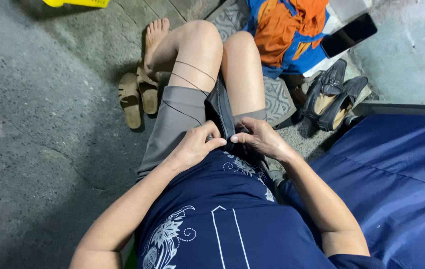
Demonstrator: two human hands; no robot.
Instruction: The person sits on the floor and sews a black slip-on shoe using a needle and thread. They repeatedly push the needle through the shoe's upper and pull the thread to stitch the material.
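Rough grey concrete floor (pixel 33 124) fills the left of the view; a blue padded mat (pixel 396 169) covers the lower right. Person is seated, knees raised, wearing grey shorts (pixel 175 122) and a dark blue printed shirt (pixel 212 219).

Item in hand: 1 black leather shoe (pixel 221 107), wedged sole-edge up between the 2 thighs. Judged reason: the legs act as a clamp, holding it steady and leaving both hands free to work its near end.

Left hand (pixel 192 147): fingers curled narrow, thumb and forefinger pinched together at the shoe's near edge. Right hand (pixel 260 138): fingers likewise bent close, tips pressed on the same edge from the other side. The 2 sets of fingertips nearly meet just above the lap. Whether a needle or other small tool sits in either pinch cannot be told.

A thin dark thread (pixel 195 69) runs in 2 strands across the left thigh toward the shoe.

Position relative to fingers: the shoe extends away from the fingertips toward the knees; only its nearest end lies under them.

Surroundings: 2 tan sandals (pixel 138 97) beside the bare foot (pixel 154 37); 2 further black shoes (pixel 334 94) lying together near the mat; orange and blue cloth (pixel 287 30); a dark phone (pixel 348 34); a yellow object (pixel 78 3) at the top edge.
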